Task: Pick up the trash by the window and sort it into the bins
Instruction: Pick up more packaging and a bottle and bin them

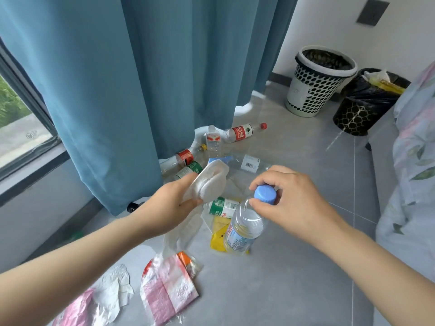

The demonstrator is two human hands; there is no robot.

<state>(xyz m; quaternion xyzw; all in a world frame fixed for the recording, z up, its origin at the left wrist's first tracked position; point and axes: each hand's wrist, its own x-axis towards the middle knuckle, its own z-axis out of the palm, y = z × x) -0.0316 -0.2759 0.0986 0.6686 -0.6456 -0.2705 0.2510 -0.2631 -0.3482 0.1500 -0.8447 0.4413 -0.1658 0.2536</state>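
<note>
My left hand (173, 205) grips a white crumpled tissue (209, 181) whose tail hangs down toward the floor. My right hand (289, 196) pinches the blue cap of a clear plastic bottle (244, 228) and holds it upright above a yellow wrapper (217, 238). Several more bottles lie on the grey floor by the blue curtain: one with a red cap (243, 132), a small clear one (213, 140), one with a red label (182, 158), and green-labelled ones (223, 206). A white perforated bin (317, 83) and a black bin (362, 107) stand at the back right.
Pink-and-white plastic bags (168, 288), crumpled white paper (113, 290) and a clear barcode wrapper (250, 164) lie on the floor. The window (21, 123) is at left, behind the blue curtain (141, 78). A floral-covered bed (414, 165) borders the right side.
</note>
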